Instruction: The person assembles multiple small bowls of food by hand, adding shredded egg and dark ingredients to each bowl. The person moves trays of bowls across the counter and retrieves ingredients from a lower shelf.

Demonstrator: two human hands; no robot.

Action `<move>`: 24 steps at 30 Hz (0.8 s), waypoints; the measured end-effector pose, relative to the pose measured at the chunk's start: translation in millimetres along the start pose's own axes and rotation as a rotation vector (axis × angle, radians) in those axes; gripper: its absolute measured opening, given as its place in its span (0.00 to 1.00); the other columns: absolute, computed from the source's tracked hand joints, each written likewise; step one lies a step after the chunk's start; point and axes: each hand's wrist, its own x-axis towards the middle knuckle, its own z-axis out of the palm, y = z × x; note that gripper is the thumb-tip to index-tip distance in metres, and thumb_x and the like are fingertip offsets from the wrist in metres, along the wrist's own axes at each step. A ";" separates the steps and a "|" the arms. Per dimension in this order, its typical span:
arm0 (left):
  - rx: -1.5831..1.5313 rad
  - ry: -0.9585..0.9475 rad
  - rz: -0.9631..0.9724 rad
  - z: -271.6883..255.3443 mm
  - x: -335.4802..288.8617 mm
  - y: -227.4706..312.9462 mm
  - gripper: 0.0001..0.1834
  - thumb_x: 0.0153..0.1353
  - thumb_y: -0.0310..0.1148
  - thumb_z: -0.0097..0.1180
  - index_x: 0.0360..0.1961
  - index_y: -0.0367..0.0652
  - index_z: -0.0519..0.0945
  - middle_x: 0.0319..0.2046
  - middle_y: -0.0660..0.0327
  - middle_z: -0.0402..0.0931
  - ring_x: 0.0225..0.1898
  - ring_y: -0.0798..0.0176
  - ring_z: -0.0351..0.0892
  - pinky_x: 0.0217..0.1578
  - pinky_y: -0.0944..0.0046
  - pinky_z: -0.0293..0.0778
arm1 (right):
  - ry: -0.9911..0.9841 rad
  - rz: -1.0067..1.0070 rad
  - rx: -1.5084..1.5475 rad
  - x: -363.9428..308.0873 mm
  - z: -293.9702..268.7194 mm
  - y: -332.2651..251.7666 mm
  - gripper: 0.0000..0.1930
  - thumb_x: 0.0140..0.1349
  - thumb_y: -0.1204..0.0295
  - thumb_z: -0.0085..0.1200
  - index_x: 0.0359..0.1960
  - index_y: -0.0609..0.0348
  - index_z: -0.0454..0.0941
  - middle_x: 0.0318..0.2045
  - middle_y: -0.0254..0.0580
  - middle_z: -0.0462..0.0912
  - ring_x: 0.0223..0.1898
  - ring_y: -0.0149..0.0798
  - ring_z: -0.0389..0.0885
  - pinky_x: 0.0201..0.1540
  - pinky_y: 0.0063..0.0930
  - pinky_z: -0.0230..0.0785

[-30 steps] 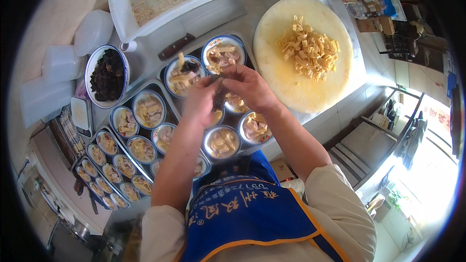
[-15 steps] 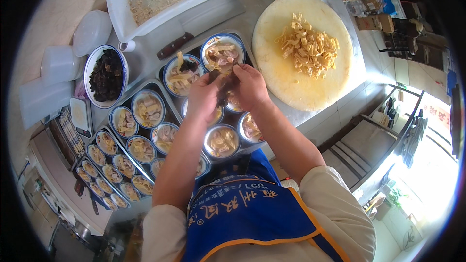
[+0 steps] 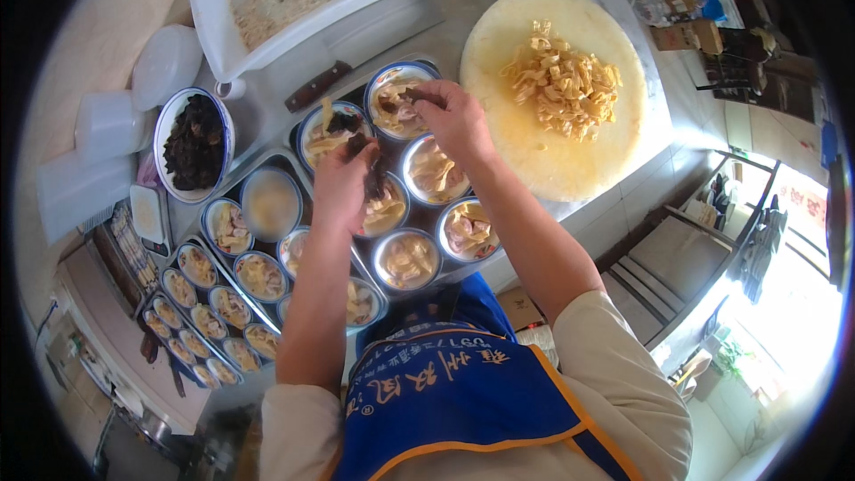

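Note:
My left hand (image 3: pixel 341 189) is closed around dark black fungus (image 3: pixel 375 176), which sticks out past the fingers above the tray of bowls. My right hand (image 3: pixel 456 122) pinches a small dark piece of the fungus over the far bowl (image 3: pixel 398 129), which holds pale meat and yellow strips. Left of it, another bowl (image 3: pixel 313 144) carries dark fungus on top of yellow strips. Nearer me in the same metal tray are more filled bowls, among them one of yellow strips (image 3: pixel 408 258) and one with pinkish meat (image 3: pixel 469 230).
A white bowl of black fungus (image 3: pixel 194 142) stands at left. Beyond the trays lie a cleaver (image 3: pixel 321 86) and a white tub (image 3: pixel 210 27). At right, a round chopping board (image 3: pixel 499 160) bears yellow strips (image 3: pixel 570 89). More trays of filled bowls (image 3: pixel 260 276) extend to the left.
My hands were together over the tray, both on the fungus. They have separated: the right has moved toward the far bowl with a small piece, the left has drawn left and nearer with the rest.

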 end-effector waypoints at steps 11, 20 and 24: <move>0.359 -0.016 -0.011 -2.7 -20.9 9.9 0.10 0.67 0.28 0.61 0.47 0.34 0.85 0.35 0.60 0.85 0.32 0.70 0.82 0.31 0.68 0.76 | -0.355 -0.065 -0.191 -42.6 19.6 -44.5 0.20 0.62 0.65 0.66 0.52 0.63 0.82 0.42 0.54 0.87 0.42 0.44 0.87 0.48 0.34 0.77; 0.017 -0.036 -0.133 -34.4 -49.0 2.4 0.11 0.66 0.30 0.63 0.46 0.35 0.83 0.34 0.62 0.84 0.30 0.72 0.81 0.30 0.71 0.75 | -0.335 0.308 0.575 -38.2 56.6 -19.4 0.05 0.66 0.81 0.52 0.41 0.66 0.79 0.36 0.39 0.84 0.36 0.33 0.82 0.38 0.24 0.75; -0.267 -0.039 -0.153 -67.6 -60.0 -6.0 0.10 0.72 0.28 0.56 0.51 0.36 0.78 0.34 0.60 0.82 0.28 0.68 0.83 0.21 0.72 0.75 | -0.422 0.199 0.375 -7.8 52.9 -11.4 0.09 0.66 0.78 0.50 0.46 0.60 0.79 0.34 0.40 0.80 0.36 0.36 0.78 0.39 0.31 0.73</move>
